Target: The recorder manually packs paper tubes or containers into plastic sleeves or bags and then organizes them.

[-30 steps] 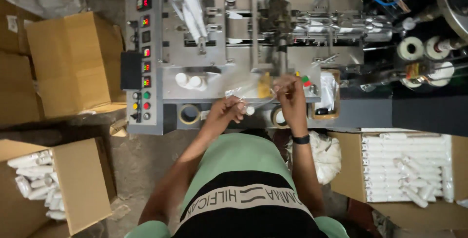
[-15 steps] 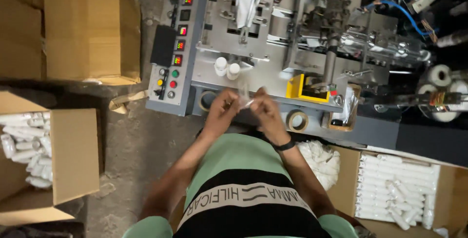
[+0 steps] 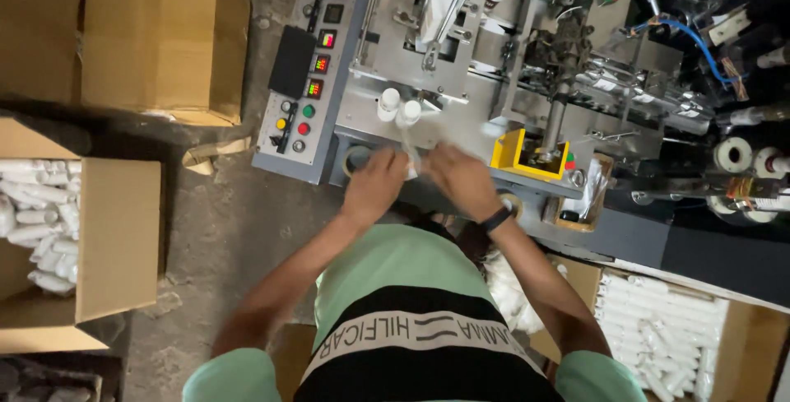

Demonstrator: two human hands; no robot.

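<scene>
Head view, centre of frame. The left hand [image 3: 376, 185] and right hand [image 3: 462, 178] meet over the front edge of the machine [image 3: 461, 81], each pinching one side of a small clear sachet [image 3: 411, 158] held between them. The sachet's long axis looks roughly upright in the frame, though blur leaves this uncertain. It lies between the fingertips, about equally near both hands. Two white bottles [image 3: 398, 108] stand just above. Boxes of white tubes [image 3: 33, 204] sit at far left and lower right.
</scene>
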